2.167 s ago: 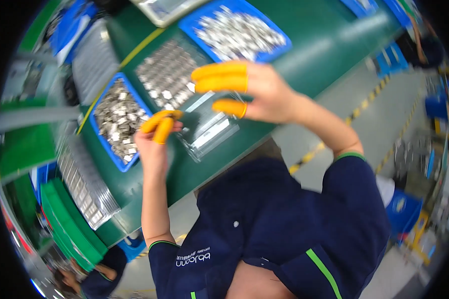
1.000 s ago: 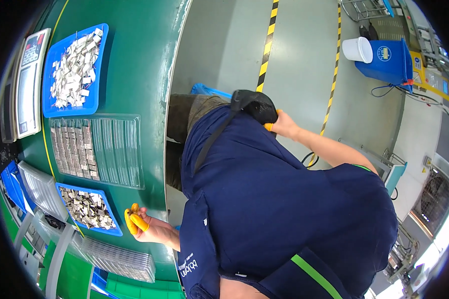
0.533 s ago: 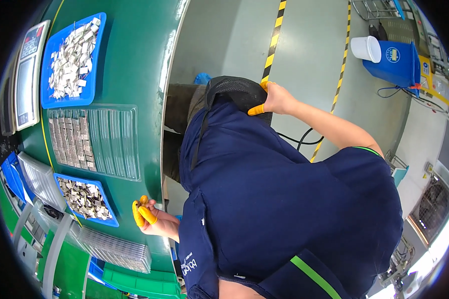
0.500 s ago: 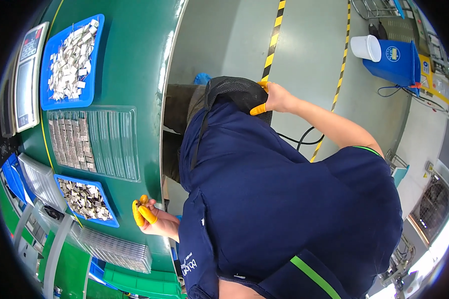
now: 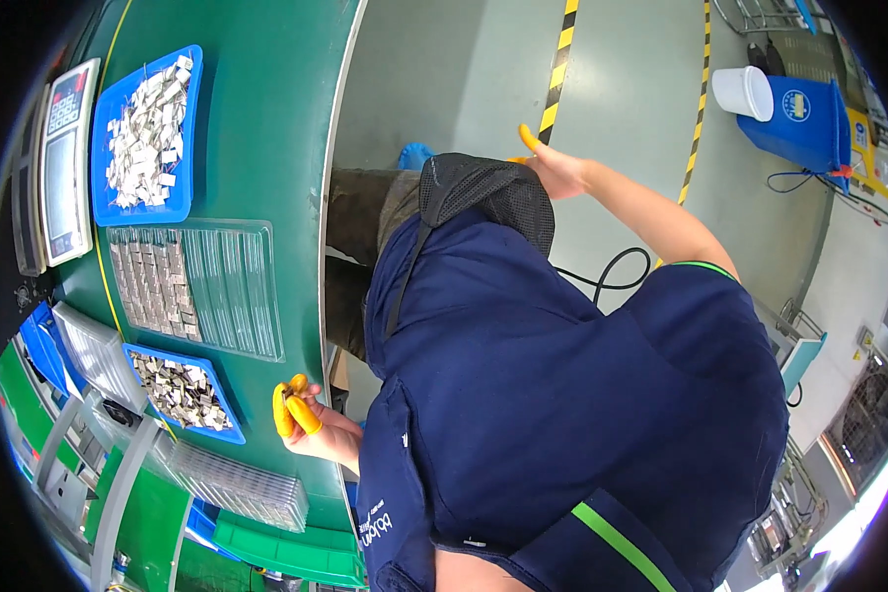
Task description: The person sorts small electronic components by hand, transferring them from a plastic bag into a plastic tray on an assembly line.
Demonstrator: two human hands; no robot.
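My left hand (image 5: 316, 424), with yellow finger covers, is above the near edge of the green table. Its fingertips are pinched around a small dark piece (image 5: 288, 393), mostly hidden by the fingers. My right hand (image 5: 559, 174) is out to the side, behind the rim of a black mesh fabric (image 5: 488, 192) by my waist. One yellow-tipped finger is stretched away from it, while other fingers are partly hidden. Closest to my left hand is a small blue tray (image 5: 229, 419) of small metal parts. Beside that lies a clear grooved tray (image 5: 237, 286), partly filled with rows of metal parts.
A larger blue tray (image 5: 183, 212) of white parts with wires stands on the green table (image 5: 266, 109), beside a scale (image 5: 66, 163). Stacked clear trays (image 5: 237, 483) and a green bin (image 5: 286, 553) lie beyond. A blue bin (image 5: 799, 123) and white bucket (image 5: 745, 94) are across the floor.
My right hand's yellow-tipped fingers have come off the mesh fabric's edge, and one now points away. My left hand keeps its pinch. The whole view has shifted slightly.
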